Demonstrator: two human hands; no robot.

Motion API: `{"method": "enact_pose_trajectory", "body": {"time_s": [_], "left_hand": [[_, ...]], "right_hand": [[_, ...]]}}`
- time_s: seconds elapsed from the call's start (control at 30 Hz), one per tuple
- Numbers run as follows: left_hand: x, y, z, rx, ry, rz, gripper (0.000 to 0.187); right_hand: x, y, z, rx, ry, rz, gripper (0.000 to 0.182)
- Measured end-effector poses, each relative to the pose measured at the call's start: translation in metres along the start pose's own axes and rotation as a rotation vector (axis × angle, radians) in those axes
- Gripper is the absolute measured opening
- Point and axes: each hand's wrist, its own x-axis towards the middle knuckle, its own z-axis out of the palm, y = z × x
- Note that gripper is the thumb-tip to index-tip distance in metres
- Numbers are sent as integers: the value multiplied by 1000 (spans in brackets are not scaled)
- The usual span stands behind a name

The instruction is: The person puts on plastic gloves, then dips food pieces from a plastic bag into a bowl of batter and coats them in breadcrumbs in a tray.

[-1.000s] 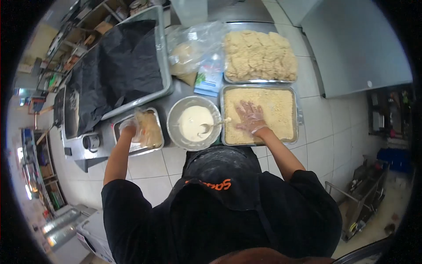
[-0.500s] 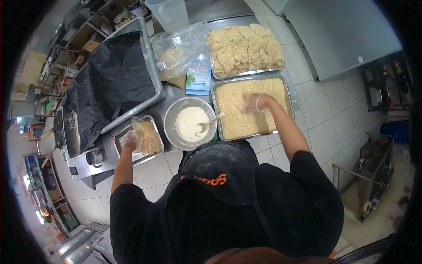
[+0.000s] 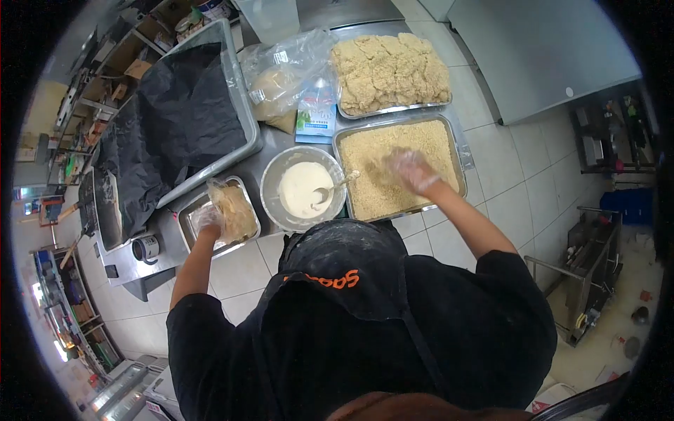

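My left hand, in a clear plastic glove, reaches into a small metal tray and touches the left side of pale, flat pieces heaped there with clear film. Its fingertips are hidden. Over a larger tray of breadcrumbs, my gloved right hand is low above the surface, its fingers smeared by motion and loose crumbs blurred around them. Between the two trays stands a bowl of white batter. A ladle rests in it, its crumb-coated handle leaning over the crumb tray's edge.
Behind the crumbs, another tray holds heaped breaded pieces. A blue-and-white packet and clear plastic bags lie behind the bowl. To the left are a large bin draped in black plastic and a mug near the table edge.
My right hand has risen slightly off the breadcrumbs and turned, with crumbs now scattering near its fingers. My left hand stays at the pieces in the small tray.
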Motion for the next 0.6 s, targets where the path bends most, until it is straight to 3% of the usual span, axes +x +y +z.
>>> {"method": "enact_pose_trajectory", "body": {"time_s": [0.03, 0.07, 0.13, 0.2, 0.3, 0.37, 0.4, 0.43, 0.47, 0.53, 0.57, 0.6], "left_hand": [[9, -1, 14, -5, 8, 1, 36], [20, -5, 39, -3, 57, -28, 38], [27, -12, 62, -5, 105, -48, 40], [29, -15, 76, -248, 261, -4, 37], [35, -21, 77, -210, 248, -1, 42], [64, -39, 107, 18, 72, -46, 49], [64, -46, 106, 26, 80, -38, 49], [61, -51, 101, 5, 99, -50, 49], [59, -56, 97, -19, 114, -61, 49], [52, -64, 87, -129, 125, 4, 46], [57, -68, 92, -94, 45, 46, 45], [61, -71, 98, -58, -36, 85, 44]], "right_hand": [[-15, -8, -3, -10, 179, -135, 30], [-29, -12, 3, -18, 180, -132, 30], [-56, -11, 27, -81, -103, -157, 34], [-69, 2, 40, -65, -8, -62, 35], [-81, 32, 37, 21, -118, 130, 38], [-86, 37, 30, 84, 122, 470, 46], [-89, 38, 28, 111, 243, 639, 51], [-86, 32, 29, -71, 163, 743, 63], [-79, 34, 40, -72, 162, 752, 63], [-63, 49, 74, 79, -34, 970, 77], [-63, 57, 82, 77, -36, 970, 77], [-65, 65, 87, 352, 99, 947, 75]]}}
